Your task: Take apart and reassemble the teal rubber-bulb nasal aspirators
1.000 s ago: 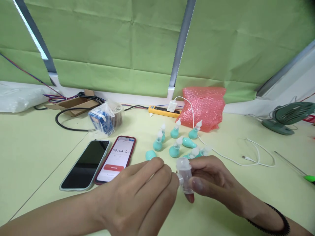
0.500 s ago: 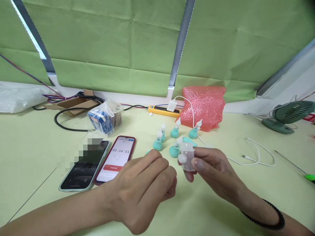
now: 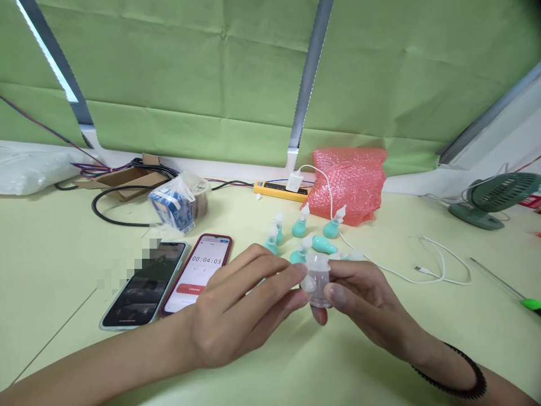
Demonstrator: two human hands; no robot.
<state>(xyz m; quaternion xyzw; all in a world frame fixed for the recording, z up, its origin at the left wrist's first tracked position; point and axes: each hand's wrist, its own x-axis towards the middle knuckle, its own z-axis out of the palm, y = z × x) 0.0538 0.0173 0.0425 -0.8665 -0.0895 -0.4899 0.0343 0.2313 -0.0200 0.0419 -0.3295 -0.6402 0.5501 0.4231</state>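
My right hand (image 3: 369, 301) holds a small clear plastic cup (image 3: 320, 290) between thumb and fingers. The cup is upright, with a frosted cap on top and a rounded knob (image 3: 309, 283) on its left side. My left hand (image 3: 249, 299) has its thumb and fingertips closed around that knob. Behind the cup stand several teal bulbs with clear pointed tips, among them one bulb (image 3: 299, 226) at the back and another (image 3: 332, 228) to its right. A loose teal bulb (image 3: 324, 245) lies on its side, and clear plastic pieces (image 3: 354, 255) are partly hidden behind my right hand.
Two phones lie at left, one dark (image 3: 146, 293) and one showing a timer (image 3: 198, 270). Behind are a bagged blue package (image 3: 173, 206), a yellow power strip (image 3: 279, 190) and red bubble wrap (image 3: 349, 186). A white cable (image 3: 443, 270), screwdriver (image 3: 499, 279) and green fan (image 3: 486, 200) are at right.
My left hand has opened from a curled shape and moved right, its fingertips now on the cup's side knob. The cup has come slightly down and left in my right hand.
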